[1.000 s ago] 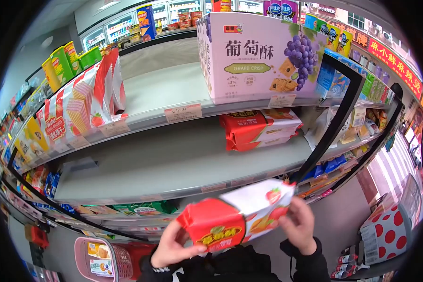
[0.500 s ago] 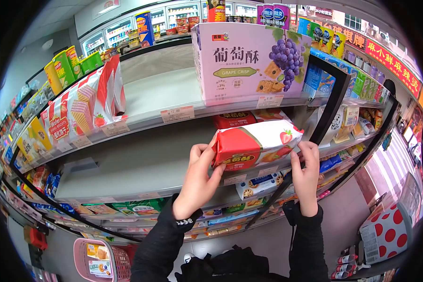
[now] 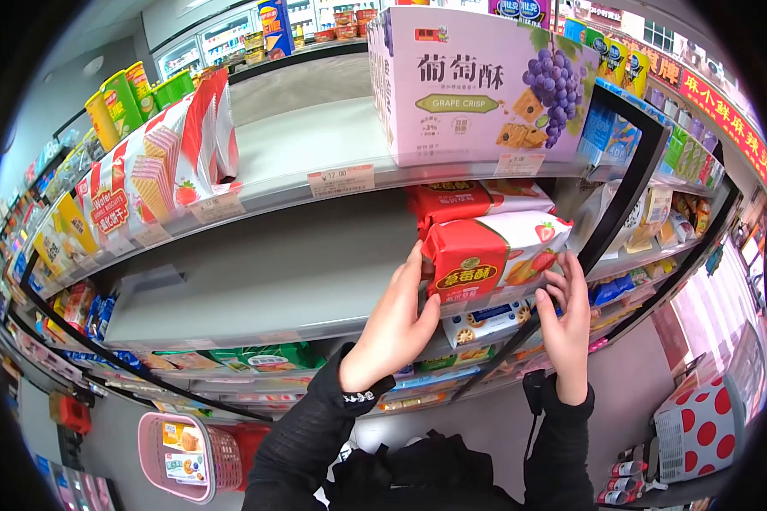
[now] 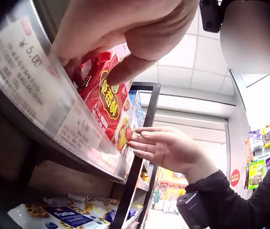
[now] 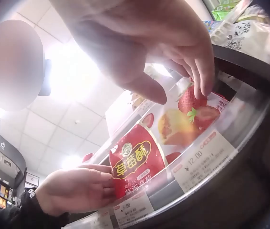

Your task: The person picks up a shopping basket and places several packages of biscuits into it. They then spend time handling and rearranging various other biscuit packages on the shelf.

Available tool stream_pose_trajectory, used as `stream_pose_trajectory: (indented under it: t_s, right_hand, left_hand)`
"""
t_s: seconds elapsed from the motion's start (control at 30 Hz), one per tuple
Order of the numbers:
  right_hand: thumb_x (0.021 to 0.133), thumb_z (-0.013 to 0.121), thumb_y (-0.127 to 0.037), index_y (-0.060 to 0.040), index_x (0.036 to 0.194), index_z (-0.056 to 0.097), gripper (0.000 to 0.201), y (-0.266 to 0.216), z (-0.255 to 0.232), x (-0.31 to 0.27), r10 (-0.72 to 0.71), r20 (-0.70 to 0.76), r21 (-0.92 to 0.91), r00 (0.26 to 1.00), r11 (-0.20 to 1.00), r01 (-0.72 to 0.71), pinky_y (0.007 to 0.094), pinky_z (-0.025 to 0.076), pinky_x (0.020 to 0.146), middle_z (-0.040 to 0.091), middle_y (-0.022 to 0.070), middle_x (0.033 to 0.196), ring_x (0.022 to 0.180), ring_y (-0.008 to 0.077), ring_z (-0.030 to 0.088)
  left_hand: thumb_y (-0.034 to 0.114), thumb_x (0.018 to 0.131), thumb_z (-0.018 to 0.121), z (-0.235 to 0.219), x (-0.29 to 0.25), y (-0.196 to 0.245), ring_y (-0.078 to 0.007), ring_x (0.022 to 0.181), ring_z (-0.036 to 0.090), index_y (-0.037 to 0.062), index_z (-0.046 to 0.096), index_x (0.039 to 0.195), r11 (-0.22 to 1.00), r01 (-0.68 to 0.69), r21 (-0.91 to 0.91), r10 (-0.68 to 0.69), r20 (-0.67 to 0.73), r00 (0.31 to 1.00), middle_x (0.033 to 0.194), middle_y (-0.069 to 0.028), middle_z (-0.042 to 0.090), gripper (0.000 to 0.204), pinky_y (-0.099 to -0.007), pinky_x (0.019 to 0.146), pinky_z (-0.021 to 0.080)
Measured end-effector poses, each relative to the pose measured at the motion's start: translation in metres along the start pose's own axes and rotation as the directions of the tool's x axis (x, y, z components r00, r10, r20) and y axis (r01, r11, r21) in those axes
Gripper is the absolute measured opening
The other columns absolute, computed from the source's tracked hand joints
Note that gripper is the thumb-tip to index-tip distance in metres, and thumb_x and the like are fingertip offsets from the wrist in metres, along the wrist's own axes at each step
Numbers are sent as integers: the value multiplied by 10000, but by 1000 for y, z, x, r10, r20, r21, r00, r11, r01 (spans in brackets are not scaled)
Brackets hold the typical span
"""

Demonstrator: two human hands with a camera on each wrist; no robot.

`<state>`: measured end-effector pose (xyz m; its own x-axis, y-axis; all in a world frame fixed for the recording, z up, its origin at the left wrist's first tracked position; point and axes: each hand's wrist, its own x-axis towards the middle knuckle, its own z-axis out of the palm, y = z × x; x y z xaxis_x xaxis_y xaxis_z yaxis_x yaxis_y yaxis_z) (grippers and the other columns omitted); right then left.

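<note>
Packet, red-and-white: placement on shelf, I judge
Left hand, right hand: fingers open at its ends; next move calls for gentle squaring

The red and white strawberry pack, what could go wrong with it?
The strawberry pack is close to the shelf's front edge, so it might tip off. Pushed back, it could bump the pack behind it. The left hand might crumple its wrapper if it squeezes.

Grey tiled ceiling with bright lights, lit drink fridges, pale floor, long grey shelving.
</note>
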<state>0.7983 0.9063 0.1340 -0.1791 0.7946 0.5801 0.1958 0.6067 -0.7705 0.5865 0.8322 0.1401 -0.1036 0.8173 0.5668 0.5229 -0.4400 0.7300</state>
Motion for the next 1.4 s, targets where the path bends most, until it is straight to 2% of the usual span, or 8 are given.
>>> stream_pose_trajectory:
  t_s: [0.13,0.17,0.33,0.43,0.57,0.9,1.0,1.4]
  right_hand:
    - [803,533,-41,4,1312,283,569,-10,-2,-13,25,4,6,1000,1000,-25,319,378,894,408,178,1263,1082,229,468]
    - [794,538,-33,2,1300,302,559,-13,-4,-17,16,10,-41,1000,999,-16,315,378,892,417,167,1252,1077,224,468]
    - [763,565,-10,6,1163,465,413,-7,-13,-50,34,247,21,968,999,-40,298,416,830,496,129,1159,981,206,526]
    - [770,590,-55,-8,1067,531,306,-2,-9,-68,84,483,10,872,995,-102,308,420,837,543,125,1082,991,235,535]
    - [781,593,-101,-24,1031,565,263,16,12,-95,150,650,-1,745,981,-196,314,433,815,582,122,1030,951,252,559]
    - [821,545,-177,-36,1074,534,290,4,87,-104,73,877,63,475,962,-264,339,437,788,582,142,1032,948,284,558]
    - [828,563,-201,-57,1076,550,287,2,105,-110,32,877,98,479,964,-245,305,453,737,593,102,1023,932,223,567]
    - [831,566,-203,-59,1062,556,273,-22,134,-125,110,867,49,486,952,-302,299,463,714,595,89,1013,918,202,574]
  left_hand:
    - [15,815,484,-12,-15,4,-301,1129,462,-35,147,1350,984,51,-170,-43,50,998,1176,-234,469,635,-339,949,351]
    - [-50,830,445,-17,-22,14,-235,1206,393,3,173,1362,984,98,-148,-91,53,994,1279,-173,400,600,-344,997,304]
    - [-38,832,454,-38,-81,11,-205,1057,508,-25,385,1236,988,92,-124,-99,-47,994,1101,-142,530,410,-327,930,371]
    - [1,857,447,-44,-115,4,-180,917,562,-40,538,1058,953,269,-142,-265,48,963,924,-104,597,225,-301,834,429]
    - [-16,867,450,-36,-165,-28,-147,862,570,-45,541,1044,809,537,-239,-541,54,839,904,-94,605,201,-268,804,445]
    - [-5,876,447,-44,-216,-41,-135,839,571,-40,532,1053,656,606,-449,-701,-63,711,918,-88,604,199,-251,797,444]
    - [1,876,448,-58,-221,-39,-131,836,569,-41,534,1048,648,634,-422,-725,-85,684,917,-90,607,197,-249,793,441]
    - [16,871,465,-122,-235,-48,-148,822,574,-43,536,1031,635,629,-448,-752,-176,635,889,-108,614,184,-268,787,444]
